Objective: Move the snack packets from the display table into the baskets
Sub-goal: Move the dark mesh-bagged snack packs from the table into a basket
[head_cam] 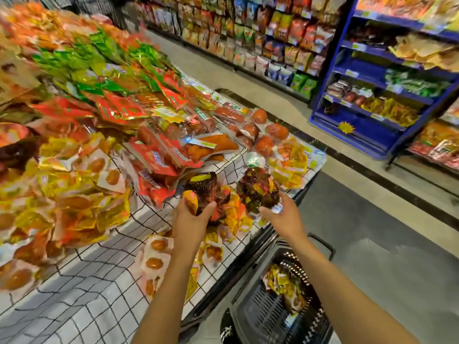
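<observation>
Two dark net bags of small snack packets sit at the near right end of the display table (82,301). My left hand (192,220) grips the left net bag (205,188) from below. My right hand (282,216) holds the lower edge of the right net bag (257,187), fingers curled under it. Piles of red, yellow and green snack packets (82,194) cover the table to the left and behind. A dark plastic basket (258,316) stands on the floor below my right arm, with a net bag of yellow packets (285,286) inside.
The table top is white with a black grid and ends in a black edge (218,291) near the basket. An aisle of grey floor (372,244) runs to the right. A blue shelf unit (380,95) and long snack shelves (248,33) stand beyond.
</observation>
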